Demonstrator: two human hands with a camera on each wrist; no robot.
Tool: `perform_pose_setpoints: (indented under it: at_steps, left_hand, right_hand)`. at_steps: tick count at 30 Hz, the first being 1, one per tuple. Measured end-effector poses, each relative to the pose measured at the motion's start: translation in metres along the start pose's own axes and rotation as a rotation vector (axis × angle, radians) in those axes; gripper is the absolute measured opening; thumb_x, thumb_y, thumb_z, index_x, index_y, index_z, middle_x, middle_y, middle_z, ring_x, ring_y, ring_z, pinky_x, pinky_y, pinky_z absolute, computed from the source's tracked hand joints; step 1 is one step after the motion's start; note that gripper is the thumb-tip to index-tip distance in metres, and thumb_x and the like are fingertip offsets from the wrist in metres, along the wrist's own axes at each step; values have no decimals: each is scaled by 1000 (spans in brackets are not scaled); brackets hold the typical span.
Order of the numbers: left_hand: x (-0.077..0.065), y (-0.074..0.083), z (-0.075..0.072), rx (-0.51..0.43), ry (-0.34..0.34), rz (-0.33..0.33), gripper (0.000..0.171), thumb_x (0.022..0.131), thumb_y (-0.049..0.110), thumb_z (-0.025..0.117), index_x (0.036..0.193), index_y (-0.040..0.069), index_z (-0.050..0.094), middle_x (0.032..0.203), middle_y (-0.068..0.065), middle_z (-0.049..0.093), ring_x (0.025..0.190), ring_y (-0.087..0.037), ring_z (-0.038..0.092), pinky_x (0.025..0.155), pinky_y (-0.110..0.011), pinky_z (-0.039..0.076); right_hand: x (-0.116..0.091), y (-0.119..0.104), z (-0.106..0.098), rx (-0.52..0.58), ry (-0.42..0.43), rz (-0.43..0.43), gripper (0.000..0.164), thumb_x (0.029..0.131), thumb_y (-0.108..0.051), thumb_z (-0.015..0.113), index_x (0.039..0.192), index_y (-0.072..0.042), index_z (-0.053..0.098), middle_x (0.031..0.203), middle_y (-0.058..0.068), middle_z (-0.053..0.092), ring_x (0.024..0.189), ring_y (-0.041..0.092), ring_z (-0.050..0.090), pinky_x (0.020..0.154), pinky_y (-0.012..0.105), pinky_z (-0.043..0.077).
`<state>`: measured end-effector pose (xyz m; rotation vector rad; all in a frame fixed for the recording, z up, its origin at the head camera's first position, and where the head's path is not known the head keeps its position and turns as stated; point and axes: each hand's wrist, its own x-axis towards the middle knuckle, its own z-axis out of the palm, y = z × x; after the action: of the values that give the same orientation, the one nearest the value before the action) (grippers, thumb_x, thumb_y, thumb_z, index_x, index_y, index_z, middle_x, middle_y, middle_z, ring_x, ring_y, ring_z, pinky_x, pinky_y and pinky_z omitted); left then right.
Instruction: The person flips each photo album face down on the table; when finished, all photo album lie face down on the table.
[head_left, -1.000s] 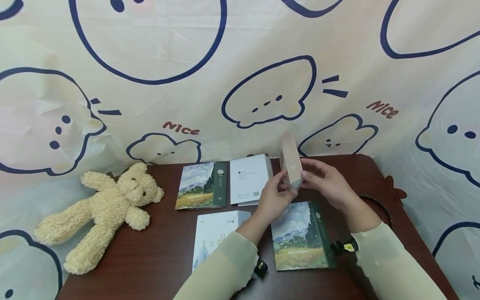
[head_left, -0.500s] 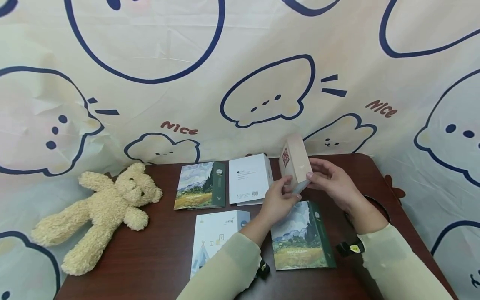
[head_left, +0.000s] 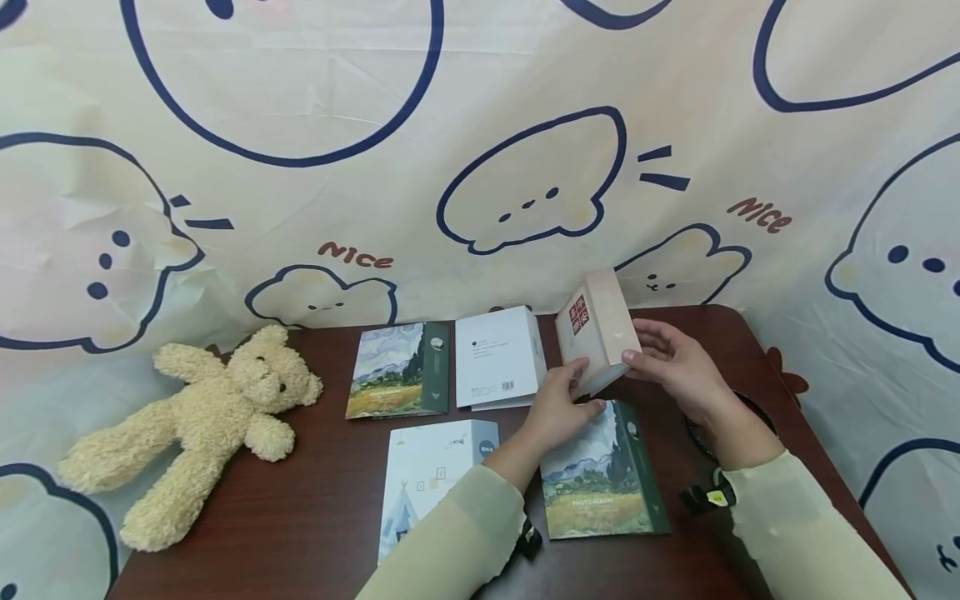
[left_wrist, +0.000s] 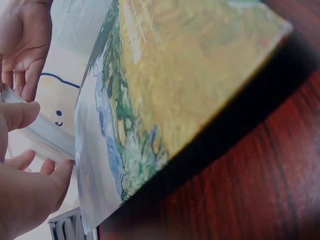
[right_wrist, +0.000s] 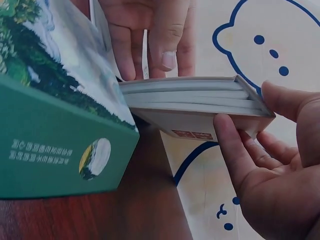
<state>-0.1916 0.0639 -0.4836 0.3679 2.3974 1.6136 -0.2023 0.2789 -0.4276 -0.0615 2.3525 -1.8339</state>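
Observation:
Both hands hold a thick cream album (head_left: 611,312) with red print on its cover, tilted up near the table's back edge. The left hand (head_left: 553,408) grips the lower left side, thumb and fingers on either side of it. At the spine side, the right hand (head_left: 678,371) pinches the album's corner. The right wrist view shows the album's page edges (right_wrist: 190,95) between the two hands. Right below lies a green-spined photo album (head_left: 600,479) with a painted landscape cover. It fills much of the left wrist view, its yellow field (left_wrist: 200,65) close to the camera.
On the dark wooden table (head_left: 292,517), another landscape album (head_left: 390,371) and a white album (head_left: 495,354) lie at the back. A white tent-print album (head_left: 427,479) is partly under the left sleeve. A plush bear (head_left: 221,417) lies at left; a patterned cloth (head_left: 360,208) hangs behind.
The cream album has turned so that its printed front cover now faces the camera more, and it has moved slightly right. The right hand has moved right with it.

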Motion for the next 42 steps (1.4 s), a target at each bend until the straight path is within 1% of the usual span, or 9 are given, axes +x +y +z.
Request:
perform_pose_setpoints:
  at_steps: [4, 7, 12, 18, 20, 24, 28, 34, 42]
  left_hand:
    - [1, -1, 1, 30, -8, -18, 68, 92, 20, 78, 154, 16, 51, 139, -9, 53, 128, -24, 57, 104, -29, 50]
    - [2, -3, 2, 41, -8, -19, 67, 92, 21, 78, 153, 17, 52, 140, -8, 53, 127, -24, 57, 105, -30, 50]
    - [4, -5, 4, 68, -10, 1, 65, 91, 21, 79, 151, 15, 55, 143, -8, 53, 126, -24, 58, 105, -35, 49]
    - [6, -7, 7, 125, -10, 11, 59, 92, 25, 78, 148, 17, 59, 147, -7, 53, 127, -23, 57, 107, -38, 47]
    - [7, -7, 8, 139, -8, 14, 59, 92, 26, 78, 147, 17, 59, 147, -6, 53, 126, -22, 57, 106, -38, 48]
    - [8, -7, 10, 163, -3, 19, 59, 91, 26, 79, 147, 18, 60, 145, -6, 55, 123, -21, 58, 105, -37, 48]
    - [10, -7, 12, 180, -4, 17, 60, 91, 26, 79, 147, 16, 60, 146, -7, 56, 128, -23, 57, 108, -38, 47]
    - [10, -5, 12, 226, -23, 7, 60, 91, 26, 77, 148, 16, 59, 149, -9, 56, 137, -27, 52, 114, -41, 42]
    - [10, -4, 12, 226, -29, -6, 61, 91, 26, 77, 149, 15, 58, 149, -10, 57, 139, -29, 51, 116, -41, 40]
  right_hand:
    - [-1, 5, -4, -3, 9, 13, 77, 97, -27, 76, 157, -2, 35, 150, 23, 49, 122, 22, 63, 94, 45, 57]
    - [-2, 9, -6, -6, 16, 16, 77, 98, -28, 76, 157, -2, 35, 150, 24, 49, 124, 25, 62, 95, 46, 57]
    - [-3, 18, -11, -17, 37, 13, 74, 99, -26, 74, 158, -2, 34, 150, 25, 49, 128, 32, 61, 93, 42, 58]
    - [-4, 27, -17, -39, 72, 45, 76, 100, -29, 73, 159, -3, 33, 152, 25, 47, 129, 37, 59, 90, 34, 59]
    - [-5, 30, -19, -41, 81, 66, 76, 100, -30, 72, 159, -4, 33, 153, 25, 47, 127, 36, 61, 91, 36, 58]
    - [-5, 36, -22, -27, 92, 99, 76, 100, -28, 72, 160, -4, 32, 153, 25, 47, 115, 22, 67, 92, 38, 58]
    - [-5, 42, -26, -12, 104, 116, 74, 101, -24, 71, 161, -3, 31, 153, 26, 46, 108, 14, 69, 90, 36, 58]
    - [-4, 52, -28, -25, 127, 153, 75, 103, -23, 69, 162, -3, 28, 155, 27, 44, 109, 19, 69, 93, 38, 57]
    - [-1, 66, -29, -48, 116, 181, 73, 104, -20, 66, 161, 3, 27, 152, 32, 44, 112, 27, 69, 92, 37, 58]
